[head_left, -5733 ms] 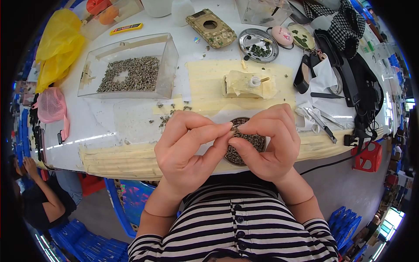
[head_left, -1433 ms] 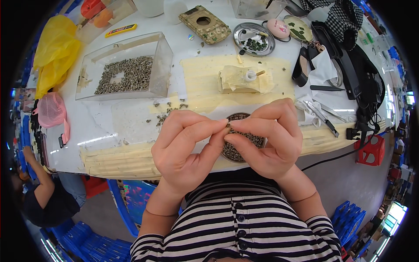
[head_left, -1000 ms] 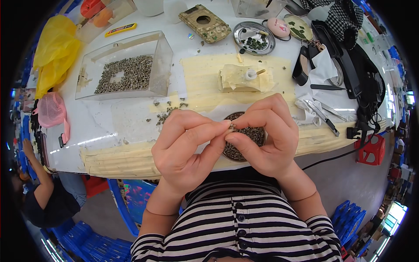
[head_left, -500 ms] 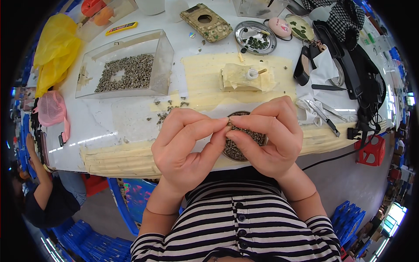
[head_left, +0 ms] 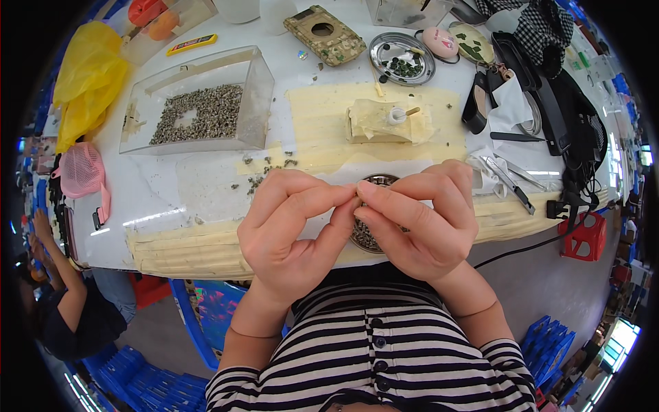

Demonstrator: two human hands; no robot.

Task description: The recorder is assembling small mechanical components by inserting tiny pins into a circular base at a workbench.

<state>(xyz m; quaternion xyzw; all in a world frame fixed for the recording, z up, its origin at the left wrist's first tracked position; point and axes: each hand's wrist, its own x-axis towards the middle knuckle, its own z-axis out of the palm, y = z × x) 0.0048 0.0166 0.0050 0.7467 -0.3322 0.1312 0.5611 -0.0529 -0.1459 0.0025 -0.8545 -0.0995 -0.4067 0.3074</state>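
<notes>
My left hand [head_left: 292,226] and my right hand [head_left: 425,220] meet fingertip to fingertip over the front of the table. Both are closed in a pinch on one tiny part, mostly hidden by the fingers; its kind is too small to make out. Just behind and below my right hand sits a round metal dish [head_left: 379,180] holding many small brownish-grey parts, partly covered by my fingers. To the left, a clear plastic box [head_left: 252,110] holds a heap of similar small parts [head_left: 199,113]. Several loose ones [head_left: 257,182] lie on the table beside my left hand.
A tape-covered block [head_left: 374,127] carries a small white pot with a stick. Farther back are a camouflage model hull [head_left: 326,36] and a metal tray [head_left: 412,79] of green pieces. Tweezers and a knife [head_left: 511,184] lie right. Another person [head_left: 72,302] is at far left.
My right fingers have shifted slightly at the pinch, and the hand has dropped a little. My left hand stays nearly still. At far left, the other person's hands have moved.
</notes>
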